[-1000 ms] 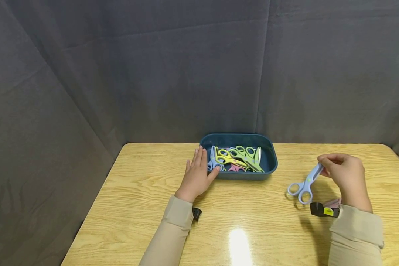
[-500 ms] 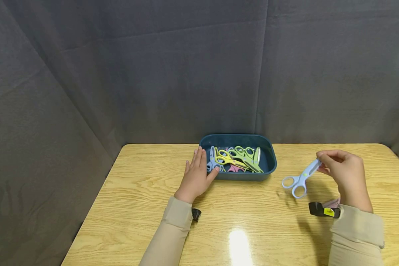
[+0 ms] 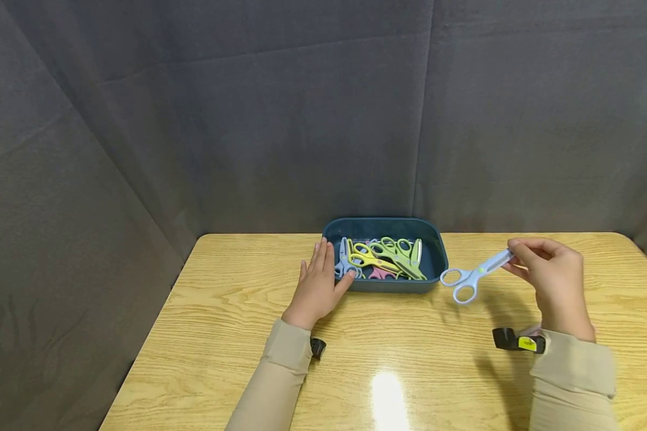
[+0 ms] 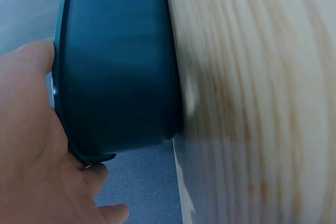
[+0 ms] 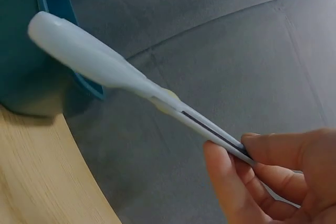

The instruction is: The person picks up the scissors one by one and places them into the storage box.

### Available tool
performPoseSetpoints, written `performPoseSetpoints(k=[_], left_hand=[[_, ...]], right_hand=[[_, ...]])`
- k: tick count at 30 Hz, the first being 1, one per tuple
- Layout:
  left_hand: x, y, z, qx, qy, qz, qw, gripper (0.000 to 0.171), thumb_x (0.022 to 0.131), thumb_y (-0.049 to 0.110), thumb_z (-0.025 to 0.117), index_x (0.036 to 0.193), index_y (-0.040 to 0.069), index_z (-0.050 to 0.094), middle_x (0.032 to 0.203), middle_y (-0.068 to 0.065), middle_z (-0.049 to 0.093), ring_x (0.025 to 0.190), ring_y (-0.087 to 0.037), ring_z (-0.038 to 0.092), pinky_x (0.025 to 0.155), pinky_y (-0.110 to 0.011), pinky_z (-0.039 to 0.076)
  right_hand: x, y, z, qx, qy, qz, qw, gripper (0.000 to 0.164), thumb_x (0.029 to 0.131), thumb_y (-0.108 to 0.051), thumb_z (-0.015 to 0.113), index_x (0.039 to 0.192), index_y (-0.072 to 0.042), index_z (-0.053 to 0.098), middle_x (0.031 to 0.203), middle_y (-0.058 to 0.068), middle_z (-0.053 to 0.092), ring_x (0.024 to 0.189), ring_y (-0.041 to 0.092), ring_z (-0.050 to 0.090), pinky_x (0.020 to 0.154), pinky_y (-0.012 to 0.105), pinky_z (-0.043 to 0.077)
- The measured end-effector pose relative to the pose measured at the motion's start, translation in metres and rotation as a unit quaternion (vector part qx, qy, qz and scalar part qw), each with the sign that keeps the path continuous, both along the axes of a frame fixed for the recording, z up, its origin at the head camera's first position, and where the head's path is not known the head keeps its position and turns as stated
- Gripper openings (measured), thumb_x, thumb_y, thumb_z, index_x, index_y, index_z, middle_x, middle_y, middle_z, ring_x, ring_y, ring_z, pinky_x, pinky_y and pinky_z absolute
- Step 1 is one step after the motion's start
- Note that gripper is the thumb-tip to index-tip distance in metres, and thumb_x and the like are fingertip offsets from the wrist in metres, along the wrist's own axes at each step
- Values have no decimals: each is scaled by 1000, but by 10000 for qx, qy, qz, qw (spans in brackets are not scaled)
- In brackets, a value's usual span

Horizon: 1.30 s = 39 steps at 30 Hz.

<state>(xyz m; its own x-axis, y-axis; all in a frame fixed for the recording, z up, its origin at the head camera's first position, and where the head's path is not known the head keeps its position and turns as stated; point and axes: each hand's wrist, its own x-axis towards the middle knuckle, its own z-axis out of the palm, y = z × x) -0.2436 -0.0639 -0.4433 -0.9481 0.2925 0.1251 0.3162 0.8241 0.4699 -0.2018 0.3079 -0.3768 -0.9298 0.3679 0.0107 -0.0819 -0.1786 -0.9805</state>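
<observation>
Blue scissors [image 3: 481, 270] hang in the air to the right of a dark teal bin [image 3: 390, 286], handle loops toward it. My right hand [image 3: 555, 278] pinches them by the blade end between thumb and fingers; the right wrist view shows the scissors [image 5: 147, 85] edge-on. With fingers straight, my left hand [image 3: 315, 287] rests on the bin's left end, thumb over the near rim. In the left wrist view that hand [image 4: 37, 145] touches the rim of the bin [image 4: 115, 66]. Inside lie yellow scissors [image 3: 374, 258], green scissors [image 3: 399, 257], more blue scissors [image 3: 344, 260] and a pink pair [image 3: 380, 273], partly covered.
The bin stands near the back edge of a wooden table [image 3: 237, 311]. Behind the table hangs a grey curtain [image 3: 302, 120], which also runs along the left side. Something pink shows partly behind the right wrist's black camera [image 3: 509, 339].
My right hand has shifted slightly left, and the blue scissors have swung up and left, their loops now close to the bin's right end. The left hand stays at the bin.
</observation>
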Motion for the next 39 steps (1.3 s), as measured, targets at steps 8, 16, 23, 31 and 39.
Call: performPoseSetpoints(k=[8,16,23,31,39], left_hand=[[1,-1,0,14,1,15,10000,83,105,52,46,160,-3,17,169,-17,7,156,-33,6,121,-60,11],[1,-1,-1,8,10,-11,10000,84,105,53,46,160,-3,16,169,-18,7,156,-32,5,121,-60,11],[0,-1,-1,31,-14,-6,10000,84,105,53,46,161,-2,15,169,-17,6,156,-30,3,121,-60,11],[-1,-1,-1,30,-64,-28,10000,84,105,54,44,161,-1,13,170,-15,3,156,-29,1,122,-59,9],[0,0,1,72,-75,-32,9999,84,105,53,45,161,-1,14,169,-15,4,156,-31,3,122,-59,9]], right_hand=[[-6,-13,-3,-455,315,143,9984,11,92,5,68,90,-3,75,81,1,71,70,11,73,66,26,59],[-8,-26,-5,-708,408,192,9965,8,92,6,69,92,0,74,84,4,70,74,11,72,69,27,59],[-13,-40,-8,-821,563,271,9947,8,93,5,68,93,0,74,89,5,65,78,13,70,72,29,59],[-16,-56,-11,-708,515,271,9958,4,94,3,68,96,3,72,95,7,60,80,14,67,73,29,59],[-20,-73,-17,-434,441,202,9979,4,95,1,68,97,1,71,97,8,56,84,12,65,76,28,59]])
